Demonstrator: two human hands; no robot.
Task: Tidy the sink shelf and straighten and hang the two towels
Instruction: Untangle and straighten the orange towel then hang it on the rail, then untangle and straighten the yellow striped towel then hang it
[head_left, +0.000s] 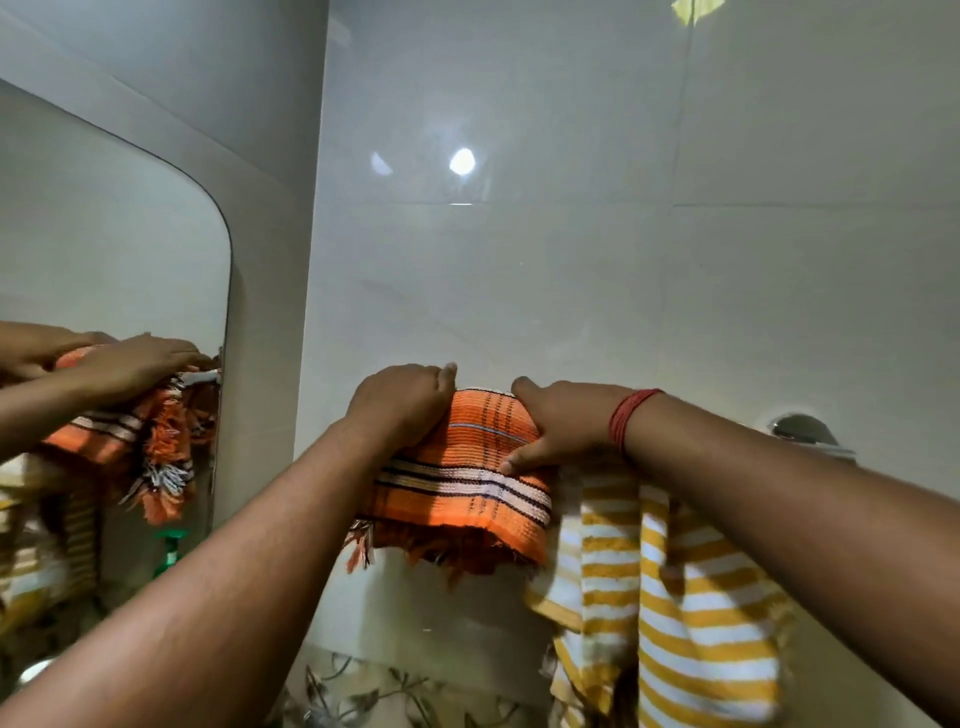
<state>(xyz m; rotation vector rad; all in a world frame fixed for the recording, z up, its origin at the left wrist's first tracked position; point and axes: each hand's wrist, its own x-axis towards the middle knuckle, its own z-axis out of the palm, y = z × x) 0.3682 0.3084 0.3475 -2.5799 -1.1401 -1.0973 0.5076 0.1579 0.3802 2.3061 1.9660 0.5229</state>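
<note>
An orange towel (470, 483) with white and dark stripes and a fringed hem hangs folded over a wall rail that it hides. My left hand (400, 402) lies on the towel's top left edge, fingers bent over it. My right hand (563, 423) rests on its top right edge, thumb pressed on the front face and fingers reaching over the top. A yellow-and-white striped towel (670, 597) hangs bunched and uneven just to the right, under my right forearm.
The rail's chrome end mount (802, 428) shows on the tiled wall at right. A mirror (104, 312) on the left reflects both hands, the orange towel and a green bottle (171, 551). Leaf-patterned tiles (363, 696) run along the bottom.
</note>
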